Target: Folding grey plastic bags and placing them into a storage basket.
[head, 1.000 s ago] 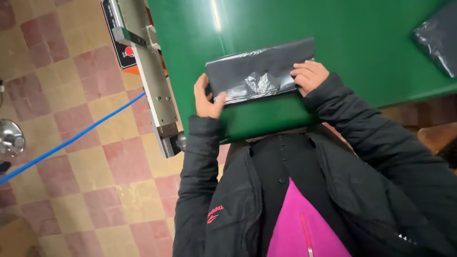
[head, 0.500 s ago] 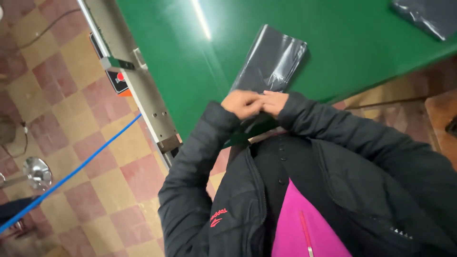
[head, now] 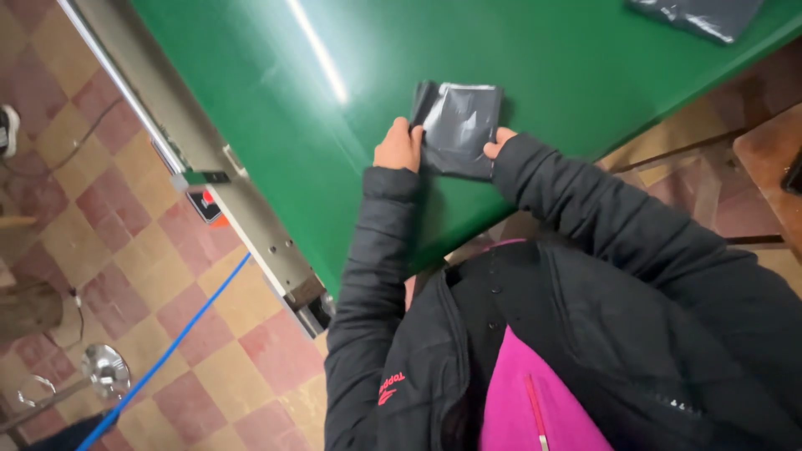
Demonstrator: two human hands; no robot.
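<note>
A dark grey plastic bag (head: 458, 127), folded into a small rectangle, lies on the green table (head: 334, 142). My left hand (head: 399, 147) grips its left edge with the fingers curled over it. My right hand (head: 499, 140) presses on the bag's lower right corner; only a few fingers show past the black jacket sleeve. Both arms reach forward from my body in black sleeves.
Another dark grey bag (head: 697, 12) lies at the table's far right corner. A metal rail (head: 192, 159) with a small red-and-black box (head: 205, 205) runs along the table's left edge. A blue line (head: 167, 355) crosses the checkered tile floor. A wooden surface (head: 769, 167) stands at the right.
The bag went from a wide strip to a narrower fold, and now to a small rectangle. My hands have moved apart to its two sides.
</note>
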